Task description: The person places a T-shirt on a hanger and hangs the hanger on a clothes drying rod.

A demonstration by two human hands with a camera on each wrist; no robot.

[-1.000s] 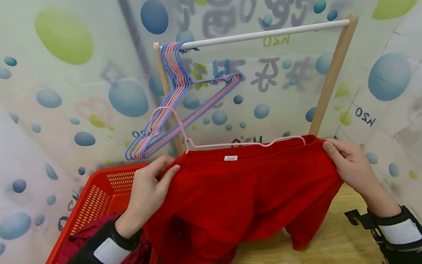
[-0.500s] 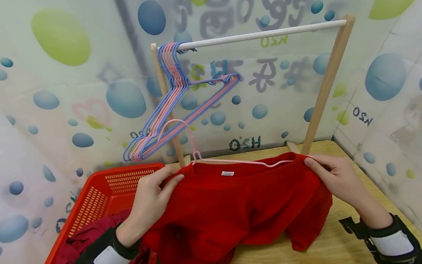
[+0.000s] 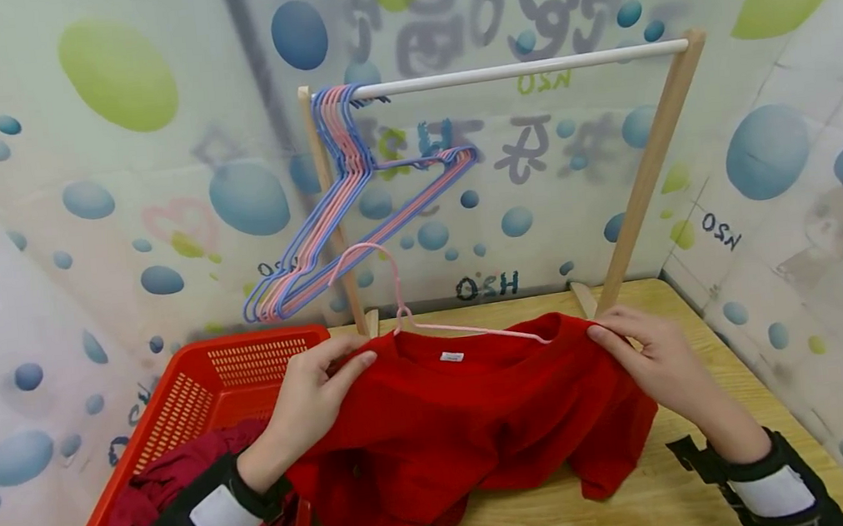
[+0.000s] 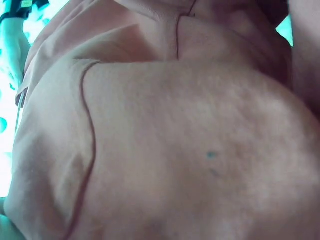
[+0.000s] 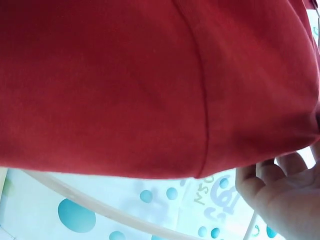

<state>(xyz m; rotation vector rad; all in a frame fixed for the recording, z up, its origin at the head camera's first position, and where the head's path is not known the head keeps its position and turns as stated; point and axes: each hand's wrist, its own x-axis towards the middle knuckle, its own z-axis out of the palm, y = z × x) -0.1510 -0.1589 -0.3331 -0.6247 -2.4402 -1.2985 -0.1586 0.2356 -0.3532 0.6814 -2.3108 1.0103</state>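
A red sweatshirt (image 3: 473,425) with a small white neck label (image 3: 451,356) hangs between my hands in the head view. My left hand (image 3: 309,398) pinches its left shoulder between thumb and fingers, while my right hand (image 3: 656,368) pinches the right shoulder. A pink hanger (image 3: 397,282) sits in the neck opening, its hook upright and its arms mostly hidden inside the cloth. In the left wrist view the sweatshirt (image 4: 165,135) fills most of the frame, looking pale. Red cloth (image 5: 110,90) covers the right wrist view's upper part, the right hand (image 5: 285,190) at its lower edge.
Behind stands a wooden rack with a white rod (image 3: 525,69). Several blue and pink hangers (image 3: 342,182) hang at its left end. A red basket (image 3: 171,410) holding dark red clothing (image 3: 183,467) stands on the left of the wooden table (image 3: 711,472).
Both hands have lowered the collar a little, and my right hand has moved left, closer to the other. The pink hanger has sunk and shifted right, with less of its right arm showing.
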